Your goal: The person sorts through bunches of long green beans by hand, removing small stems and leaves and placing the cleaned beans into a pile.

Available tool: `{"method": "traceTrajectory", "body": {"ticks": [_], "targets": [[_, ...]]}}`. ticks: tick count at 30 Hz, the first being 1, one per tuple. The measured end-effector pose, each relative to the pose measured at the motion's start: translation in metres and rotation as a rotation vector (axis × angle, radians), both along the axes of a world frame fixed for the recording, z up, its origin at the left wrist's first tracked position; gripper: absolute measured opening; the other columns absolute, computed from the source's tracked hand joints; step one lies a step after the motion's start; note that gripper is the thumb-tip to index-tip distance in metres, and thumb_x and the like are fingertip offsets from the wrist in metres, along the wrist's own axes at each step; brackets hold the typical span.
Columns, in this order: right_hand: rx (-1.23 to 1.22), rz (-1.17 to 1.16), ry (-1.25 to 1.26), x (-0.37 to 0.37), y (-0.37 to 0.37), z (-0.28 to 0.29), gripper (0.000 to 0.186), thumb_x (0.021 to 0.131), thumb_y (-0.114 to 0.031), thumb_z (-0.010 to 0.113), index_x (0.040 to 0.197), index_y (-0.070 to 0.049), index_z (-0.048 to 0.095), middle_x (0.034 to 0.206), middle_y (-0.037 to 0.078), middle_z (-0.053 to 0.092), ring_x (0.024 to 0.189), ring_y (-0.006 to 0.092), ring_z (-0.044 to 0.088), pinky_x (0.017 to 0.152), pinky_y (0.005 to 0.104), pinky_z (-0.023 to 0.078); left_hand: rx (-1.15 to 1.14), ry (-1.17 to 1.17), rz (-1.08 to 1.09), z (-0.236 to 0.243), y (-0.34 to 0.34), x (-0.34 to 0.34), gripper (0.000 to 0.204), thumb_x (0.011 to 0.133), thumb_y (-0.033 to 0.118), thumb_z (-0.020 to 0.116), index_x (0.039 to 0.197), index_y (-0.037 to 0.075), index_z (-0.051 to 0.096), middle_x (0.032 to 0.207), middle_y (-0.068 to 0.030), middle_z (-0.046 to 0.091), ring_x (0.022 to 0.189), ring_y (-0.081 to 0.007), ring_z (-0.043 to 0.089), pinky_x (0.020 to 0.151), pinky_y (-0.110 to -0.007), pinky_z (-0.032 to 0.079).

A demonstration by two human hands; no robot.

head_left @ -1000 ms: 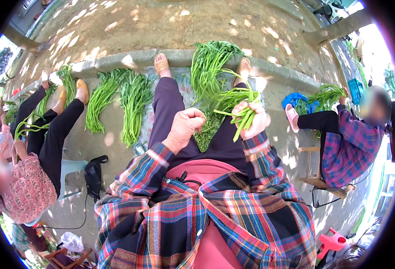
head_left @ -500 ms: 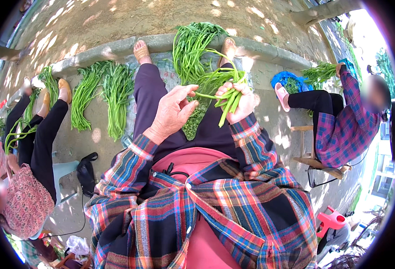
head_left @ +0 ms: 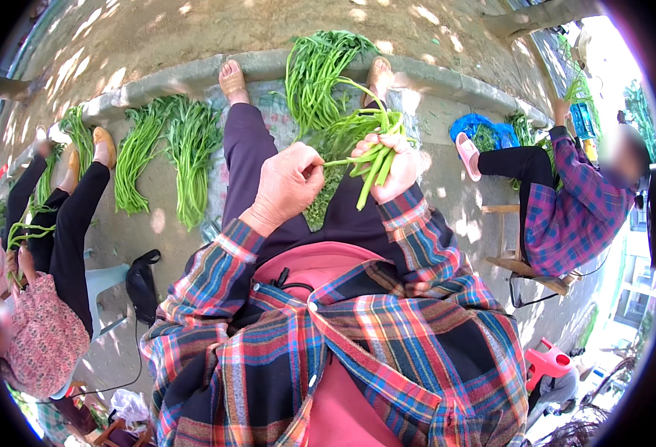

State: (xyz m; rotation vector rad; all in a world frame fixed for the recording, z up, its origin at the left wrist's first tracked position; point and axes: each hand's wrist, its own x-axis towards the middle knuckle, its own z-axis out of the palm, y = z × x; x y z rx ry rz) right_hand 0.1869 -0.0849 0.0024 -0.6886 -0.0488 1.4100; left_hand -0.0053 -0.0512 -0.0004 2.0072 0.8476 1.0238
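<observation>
My right hand (head_left: 401, 173) is closed around a small bunch of water spinach stems (head_left: 376, 165), cut ends toward me and leafy ends pointing away. From that bunch a single thin stem runs left to my left hand (head_left: 287, 186), whose thumb and fingers pinch its end. Between my feet, on the ground sheet, lies a big pile of water spinach (head_left: 317, 82), leaves at the far end. Below my hands, between my thighs, short green bits (head_left: 317, 208) are heaped, partly hidden by my hands and legs.
More water spinach bundles (head_left: 194, 160) lie to the left, near a person in a patterned top (head_left: 48, 328). A black bag (head_left: 143, 287) rests by a pale stool (head_left: 104, 287). On the right sits a person in plaid (head_left: 574, 208), beside a blue plastic bag (head_left: 484, 130). A concrete kerb (head_left: 268, 65) runs behind.
My left hand has moved slightly up and right, its fingers closing on a stem end. The right hand keeps its bunch. The person at right has raised greens toward a blue object.
</observation>
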Motion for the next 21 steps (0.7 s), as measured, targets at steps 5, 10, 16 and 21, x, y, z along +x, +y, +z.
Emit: {"method": "traceTrajectory", "body": {"ticks": [5, 10, 16, 21], "targets": [[-0.049, 0.029, 0.015, -0.012, 0.001, 0.004, 0.012, 0.072, -0.006, 0.053, 0.082, -0.003, 0.047, 0.072, 0.008, 0.051, 0.067, 0.0231, 0.051, 0.069, 0.0385, 0.046, -0.572, -0.308, 0.023, -0.005, -0.002, -0.001, 0.004, 0.073, 0.000, 0.053, 0.073, 0.002, 0.056, 0.062, -0.0012, 0.052, 0.052, -0.0081, 0.048, 0.049, -0.023, 0.039], [0.064, 0.028, 0.076, 0.003, -0.001, -0.006, 0.016, 0.071, -0.006, 0.052, 0.084, -0.002, 0.045, 0.073, 0.008, 0.049, 0.069, 0.0227, 0.049, 0.069, 0.0365, 0.043, -0.822, -0.534, 0.052, -0.006, 0.005, -0.011, 0.004, 0.074, 0.001, 0.057, 0.077, 0.001, 0.059, 0.064, -0.0005, 0.054, 0.054, -0.0066, 0.049, 0.051, -0.021, 0.041], [0.051, 0.046, -0.018, -0.005, 0.000, 0.010, 0.013, 0.075, -0.007, 0.053, 0.086, -0.006, 0.047, 0.071, 0.006, 0.053, 0.065, 0.0226, 0.055, 0.064, 0.0374, 0.048, -0.442, -0.114, 0.050, 0.004, -0.001, 0.001, 0.033, 0.074, -0.005, 0.064, 0.106, 0.002, 0.059, 0.077, 0.0021, 0.054, 0.059, -0.0029, 0.046, 0.056, -0.018, 0.041], [0.100, 0.066, -0.126, -0.003, -0.001, 0.007, 0.023, 0.075, -0.005, 0.054, 0.096, -0.007, 0.045, 0.075, 0.005, 0.049, 0.069, 0.0198, 0.050, 0.067, 0.0360, 0.046, -0.258, -0.138, 0.053, 0.008, 0.010, -0.009, 0.026, 0.082, 0.002, 0.061, 0.108, 0.002, 0.060, 0.089, -0.0004, 0.062, 0.066, -0.0037, 0.050, 0.065, -0.019, 0.045]]}}
